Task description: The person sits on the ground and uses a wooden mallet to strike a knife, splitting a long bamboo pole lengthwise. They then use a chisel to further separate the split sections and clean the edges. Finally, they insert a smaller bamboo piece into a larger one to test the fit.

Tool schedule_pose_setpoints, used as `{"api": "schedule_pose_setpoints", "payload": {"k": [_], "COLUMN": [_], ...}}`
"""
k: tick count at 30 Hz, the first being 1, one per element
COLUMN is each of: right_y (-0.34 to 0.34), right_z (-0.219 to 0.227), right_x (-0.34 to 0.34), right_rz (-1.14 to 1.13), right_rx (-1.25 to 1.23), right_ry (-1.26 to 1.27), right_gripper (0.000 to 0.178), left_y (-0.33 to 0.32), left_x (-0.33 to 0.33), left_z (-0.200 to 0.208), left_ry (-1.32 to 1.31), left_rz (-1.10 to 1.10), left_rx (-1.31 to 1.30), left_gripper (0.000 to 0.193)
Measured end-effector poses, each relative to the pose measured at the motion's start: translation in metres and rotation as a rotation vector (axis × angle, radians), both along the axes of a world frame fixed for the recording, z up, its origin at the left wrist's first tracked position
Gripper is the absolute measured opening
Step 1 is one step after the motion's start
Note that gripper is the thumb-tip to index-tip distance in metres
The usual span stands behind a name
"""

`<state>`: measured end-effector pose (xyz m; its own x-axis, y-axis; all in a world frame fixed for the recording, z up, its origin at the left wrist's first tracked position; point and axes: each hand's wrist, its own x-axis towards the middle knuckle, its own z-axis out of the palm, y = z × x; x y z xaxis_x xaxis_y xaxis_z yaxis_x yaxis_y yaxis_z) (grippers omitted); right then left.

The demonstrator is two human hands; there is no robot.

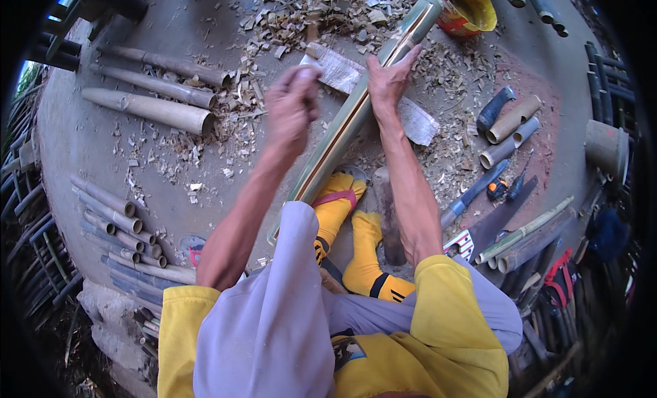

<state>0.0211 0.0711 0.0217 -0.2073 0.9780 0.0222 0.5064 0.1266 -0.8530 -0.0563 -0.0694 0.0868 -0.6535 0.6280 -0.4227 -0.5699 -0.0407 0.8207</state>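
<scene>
A long green bamboo pole (pixel 340 127) with a pale lengthwise slit slants from beside my raised knee to the upper right. My right hand (pixel 389 83) is closed around its upper part, with the thumb on the near left side. Left of the pole, my left hand (pixel 294 104) is raised with curled fingers, blurred by motion. Whatever it may hold cannot be made out. Beneath the pole a flat, whitish slab (pixel 417 122) lies crosswise on the ground. My feet in yellow socks (pixel 366 244) rest beside the pole's lower part.
Wood chips (pixel 321 11) cover the ground ahead. Cut bamboo tubes (pixel 147 114) lie at left, with a stack (pixel 120 216) nearer. At right are a handsaw (pixel 503 213), tape measure (pixel 497 188), screwdriver (pixel 518 186) and short tubes (pixel 513 119). A yellow bucket (pixel 446 18) stands by the pole's far end.
</scene>
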Motion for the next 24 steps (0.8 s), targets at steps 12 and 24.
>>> {"api": "schedule_pose_setpoints", "payload": {"k": [12, 24], "right_y": [0.005, 0.008], "right_z": [-0.008, -0.005], "right_x": [0.000, 0.001], "right_rz": [-0.062, -0.098], "right_rx": [0.017, -0.030], "right_ry": [-0.046, -0.097], "right_gripper": [0.097, 0.099], "left_y": [-0.116, -0.010], "left_x": [-0.071, -0.134], "left_z": [0.152, 0.173], "left_ry": [0.603, 2.596], "left_rz": [-0.145, -0.197], "left_rx": [-0.275, -0.223], "left_gripper": [0.018, 0.022]}}
